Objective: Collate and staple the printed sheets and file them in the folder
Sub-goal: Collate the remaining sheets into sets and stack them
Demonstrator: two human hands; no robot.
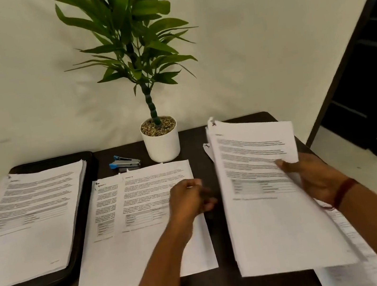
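Observation:
My right hand (313, 177) grips a thick stack of printed sheets (264, 200) by its right edge and holds it tilted above the dark table (197, 141) at the right. My left hand (189, 200) hovers over the right edge of two overlapping printed sheets (140, 220) lying at the table's middle; its fingers are loosely curled and hold nothing. At the left a black folder (81, 240) lies open with a pile of stapled sheets (30, 219) on it. A blue and silver stapler (124, 163) lies behind the middle sheets.
A potted green plant in a white pot (161, 144) stands at the table's back, against the pale wall. More printed sheets (352, 265) lie under my right arm at the table's right edge. A dark shelf unit (373, 92) stands at the far right.

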